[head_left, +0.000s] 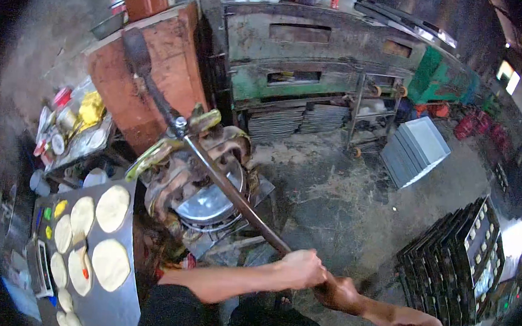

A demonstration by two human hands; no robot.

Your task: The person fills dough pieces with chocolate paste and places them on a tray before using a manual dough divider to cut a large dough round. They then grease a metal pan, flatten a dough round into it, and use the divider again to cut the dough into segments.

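Both of my hands grip one long-handled paddle (217, 175). My left hand (301, 269) is wrapped round the lower handle, and my right hand (339, 295) closes just behind it at the end. From there the shaft slants up and left, passing a shiny metal joint, to a dark flat blade in front of a reddish-brown cabinet (177, 64). Beneath the shaft sits a round metal pan (206, 203) on a stand. Brown curled material (171, 177) with greenish edges surrounds the pan's rim.
At left, a metal table (129, 281) carries several flat dough rounds (111, 264) and a brush (82, 253) with an orange-tipped handle. Grey stacked crates (415, 150) stand on the floor. A stack of black trays (449, 263) is at right, a large oven-like unit (319, 51) behind.
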